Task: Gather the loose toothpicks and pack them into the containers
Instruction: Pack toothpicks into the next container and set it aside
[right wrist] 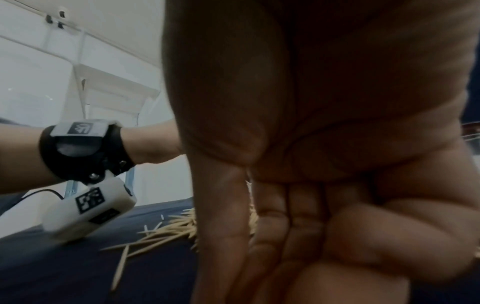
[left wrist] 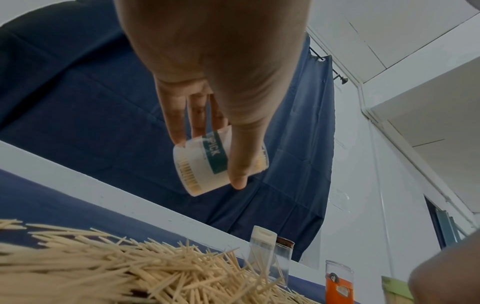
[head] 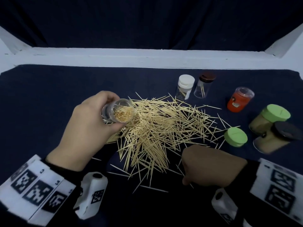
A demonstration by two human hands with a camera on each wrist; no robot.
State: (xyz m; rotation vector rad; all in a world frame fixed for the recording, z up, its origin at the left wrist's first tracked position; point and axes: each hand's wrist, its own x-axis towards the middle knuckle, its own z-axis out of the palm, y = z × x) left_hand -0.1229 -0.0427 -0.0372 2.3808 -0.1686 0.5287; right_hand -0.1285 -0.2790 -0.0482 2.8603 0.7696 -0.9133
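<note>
The left hand (head: 85, 126) gripped a clear container (head: 118, 110) left of centre in the head view, lifted off the surface (head: 49, 99) and tipped so its open mouth faced the camera. It looked nearly full, the toothpick ends packed tight inside. In the left wrist view the fingers (left wrist: 179, 123) and thumb curled round its labelled wall (left wrist: 205, 162).

The loose toothpicks (head: 157, 128) lay in a broad heap across the middle of the frame, with strays trailing toward the lower centre. The right hand (head: 211, 164) rested at the lower right edge of the heap with its fingers curled under. The right wrist view showed those fingers (right wrist: 298, 226) folded against the palm, but whether any toothpicks were pinched there I could not tell.

At the right of the frame stood a white-capped container (head: 185, 86), a brown-lidded container (head: 205, 86) holding only a few picks, a red container (head: 239, 102), a green-lidded container (head: 268, 117) and a black-lidded container (head: 275, 137). The last two looked full. A loose green lid (head: 235, 136) lay just beside the heap.

The step in hand seemed to be filling the held container, which was close to done. The next move likely called for the right hand to pinch up a small aligned bundle and feed it end-first into the mouth, or, if no more fit, to fetch the green lid and cap it.
</note>
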